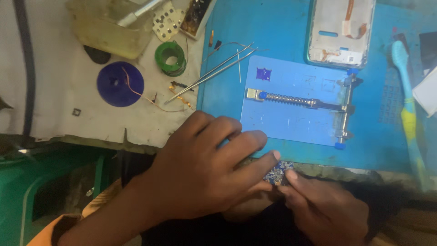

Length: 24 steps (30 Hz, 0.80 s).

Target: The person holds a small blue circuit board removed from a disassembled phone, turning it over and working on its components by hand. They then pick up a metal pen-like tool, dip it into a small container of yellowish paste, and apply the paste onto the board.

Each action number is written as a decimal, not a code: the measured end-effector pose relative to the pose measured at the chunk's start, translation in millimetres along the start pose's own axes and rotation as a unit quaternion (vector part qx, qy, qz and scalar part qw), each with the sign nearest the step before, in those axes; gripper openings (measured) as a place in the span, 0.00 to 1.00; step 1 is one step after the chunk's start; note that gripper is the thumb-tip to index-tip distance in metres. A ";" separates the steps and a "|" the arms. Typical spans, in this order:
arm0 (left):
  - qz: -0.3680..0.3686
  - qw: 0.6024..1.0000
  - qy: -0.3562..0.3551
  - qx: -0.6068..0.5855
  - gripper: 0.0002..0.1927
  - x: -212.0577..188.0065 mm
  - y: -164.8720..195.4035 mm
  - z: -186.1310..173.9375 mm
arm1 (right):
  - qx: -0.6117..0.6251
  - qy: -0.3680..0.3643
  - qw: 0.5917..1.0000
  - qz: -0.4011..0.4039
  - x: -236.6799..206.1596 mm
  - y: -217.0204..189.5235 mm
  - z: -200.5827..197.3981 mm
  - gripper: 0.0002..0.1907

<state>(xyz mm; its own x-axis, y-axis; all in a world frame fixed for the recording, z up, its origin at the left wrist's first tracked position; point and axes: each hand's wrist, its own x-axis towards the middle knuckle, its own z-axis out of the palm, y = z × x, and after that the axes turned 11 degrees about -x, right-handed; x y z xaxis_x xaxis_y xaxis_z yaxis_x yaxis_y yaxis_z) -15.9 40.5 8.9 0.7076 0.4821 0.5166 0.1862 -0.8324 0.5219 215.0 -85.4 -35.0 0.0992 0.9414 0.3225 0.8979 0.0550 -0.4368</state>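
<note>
Both hands held a small blue circuit board (pixel 278 173) at the near edge of the bench (pixel 282 32). The left hand (pixel 205 168) pinched its left side with its fingers; the right hand (pixel 323 207) pinched its right. A blue holder plate (pixel 291 123) lay just beyond, tweezers (pixel 214 73) farther left.

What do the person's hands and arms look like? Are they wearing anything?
Both hands are bare: no gloves, rings or watch show. The left hand comes from an arm with an orange sleeve near the elbow. The right hand shows no sleeve; its wrist fades into dark shadow.
</note>
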 end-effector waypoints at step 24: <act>-0.476 0.721 0.106 -0.492 0.14 -82.6 37.9 84.2 | -0.023 -0.135 0.968 -0.209 -24.2 57.5 -15.8 0.28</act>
<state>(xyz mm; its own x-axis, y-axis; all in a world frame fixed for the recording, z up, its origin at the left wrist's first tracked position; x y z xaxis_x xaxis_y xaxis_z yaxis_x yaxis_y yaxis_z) -9.9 -53.9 -71.1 0.4391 0.8246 -0.3566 -0.1283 0.4504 0.8836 271.0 -110.3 -54.7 -0.3862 0.8935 0.2292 0.8545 0.4401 -0.2760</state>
